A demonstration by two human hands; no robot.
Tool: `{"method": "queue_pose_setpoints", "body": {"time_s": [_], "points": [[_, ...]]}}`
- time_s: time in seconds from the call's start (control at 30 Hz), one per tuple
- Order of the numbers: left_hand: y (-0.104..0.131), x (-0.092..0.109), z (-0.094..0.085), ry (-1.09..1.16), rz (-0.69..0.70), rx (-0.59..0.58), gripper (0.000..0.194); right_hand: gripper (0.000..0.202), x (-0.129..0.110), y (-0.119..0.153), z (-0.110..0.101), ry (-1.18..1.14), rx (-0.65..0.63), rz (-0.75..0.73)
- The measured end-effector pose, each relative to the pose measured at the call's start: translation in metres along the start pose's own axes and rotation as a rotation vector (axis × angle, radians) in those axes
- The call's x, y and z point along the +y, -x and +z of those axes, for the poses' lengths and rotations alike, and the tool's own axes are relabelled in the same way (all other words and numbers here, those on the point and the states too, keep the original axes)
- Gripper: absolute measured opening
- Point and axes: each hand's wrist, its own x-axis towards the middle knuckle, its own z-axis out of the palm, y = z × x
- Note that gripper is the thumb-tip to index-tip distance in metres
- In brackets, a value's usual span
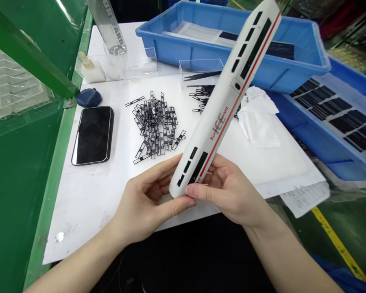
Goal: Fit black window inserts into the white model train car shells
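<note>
A long white model train car body [221, 110] with a red stripe, dark windows and "Bordrestaurant" lettering slants up to the right above the table. My left hand [154, 199] grips its near end from the left, thumb along the bottom edge. On the other side my right hand [224, 187] holds the same end, thumb on the striped face. Behind my left hand lies a loose pile of small black window-frame strips [155, 124]. More black strips [201, 95] show partly behind the car body, next to a clear plastic box [198, 67].
A phone [93, 134] and a dark blue lump [89, 97] lie at left. Behind stand a small white bottle [91, 71] and a clear bottle [110, 28]. Blue bins [232, 65] stand at back and right; crumpled white tissue [259, 118] lies near them.
</note>
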Motion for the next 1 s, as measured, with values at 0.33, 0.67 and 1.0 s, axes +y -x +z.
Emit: {"method": "queue_pose_setpoints", "body": {"time_s": [0.33, 0.67, 1.0], "points": [[-0.001, 0.002, -0.002, -0.011, -0.030, -0.038, 0.063, 0.028, -0.007, 0.000, 0.004, -0.008, 0.031, 0.024], [0.002, 0.001, -0.005, -0.052, -0.028, -0.023, 0.065, 0.028, -0.014, 0.001, 0.007, 0.066, 0.049, -0.025], [0.006, -0.001, -0.007, -0.227, -0.024, 0.022, 0.064, 0.024, -0.019, -0.003, 0.008, 0.000, 0.113, -0.127]]}}
